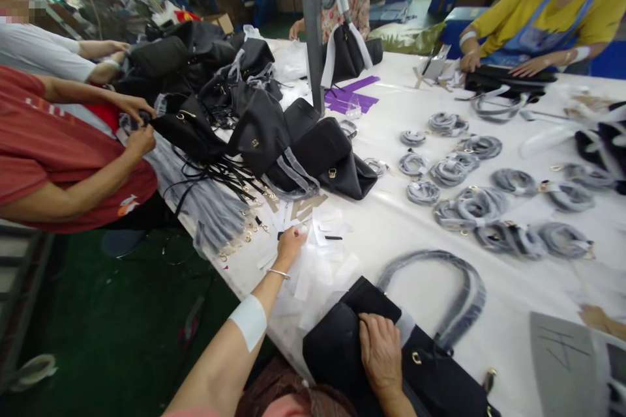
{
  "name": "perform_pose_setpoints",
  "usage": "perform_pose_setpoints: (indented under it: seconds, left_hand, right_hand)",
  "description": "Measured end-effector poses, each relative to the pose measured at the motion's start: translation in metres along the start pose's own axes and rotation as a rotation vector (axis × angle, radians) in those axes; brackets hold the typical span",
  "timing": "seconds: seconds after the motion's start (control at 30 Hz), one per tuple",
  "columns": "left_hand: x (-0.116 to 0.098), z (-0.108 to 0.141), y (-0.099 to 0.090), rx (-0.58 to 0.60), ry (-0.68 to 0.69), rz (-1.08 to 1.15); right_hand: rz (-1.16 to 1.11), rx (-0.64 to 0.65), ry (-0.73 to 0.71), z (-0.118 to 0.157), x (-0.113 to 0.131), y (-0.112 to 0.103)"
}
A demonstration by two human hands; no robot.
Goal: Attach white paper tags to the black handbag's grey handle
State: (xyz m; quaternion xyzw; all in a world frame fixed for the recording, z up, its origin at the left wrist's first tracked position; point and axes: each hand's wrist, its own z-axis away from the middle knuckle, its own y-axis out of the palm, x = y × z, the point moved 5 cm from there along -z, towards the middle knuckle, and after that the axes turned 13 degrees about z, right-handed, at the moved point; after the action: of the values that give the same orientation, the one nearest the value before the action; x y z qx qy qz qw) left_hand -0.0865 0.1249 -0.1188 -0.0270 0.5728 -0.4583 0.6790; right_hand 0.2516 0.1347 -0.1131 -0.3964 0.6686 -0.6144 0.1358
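Observation:
A black handbag [342, 345] lies at the near table edge, its long strap handle [472, 280] wrapped in clear film and arching to the right. My right hand [382, 350] rests on the bag, fingers together and bent over its upper edge; the thumb is hidden. Reaching forward, my left hand [292, 244] is closed at a pile of white paper strips [317, 267]. Whatever its fingers hold is too small to make out. A short dark stick-like piece [334, 238] lies just right of that hand.
Black bags [259, 137] are heaped beyond my left hand, beside film-wrapped straps [220, 215] with gold clips. Several coiled straps [474, 205] cover the right side. A grey post [312, 32] rises from the table. Co-workers handle items at left [139, 130] and far right [533, 65].

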Motion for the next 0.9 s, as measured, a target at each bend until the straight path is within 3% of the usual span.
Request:
perform_pose_setpoints:
  seconds: [0.27, 0.4, 0.5, 0.67, 0.8, 0.9]
  left_hand:
    - [0.0, -0.026, -0.061, 0.271, 0.089, 0.156]
    - [-0.015, -0.036, -0.071, 0.363, 0.17, 0.033]
    - [-0.044, -0.04, -0.05, 0.337, 0.296, -0.038]
    - [-0.1, -0.045, 0.026, 0.368, 0.456, -0.049]
    - [-0.116, -0.061, 0.075, 0.458, 0.423, -0.036]
    - [-0.119, -0.077, 0.082, 0.567, 0.338, 0.031]
  right_hand:
    - [0.057, 0.001, -0.009, 0.002, -0.002, 0.002]
    - [0.069, 0.009, -0.012, 0.003, -0.003, 0.005]
    - [0.081, 0.009, 0.002, 0.004, -0.002, 0.005]
    - [0.094, 0.012, 0.009, 0.004, -0.002, 0.007]
    - [0.093, 0.024, -0.007, 0.005, -0.006, 0.011]
    - [0.087, 0.031, 0.0, 0.008, -0.01, 0.013]
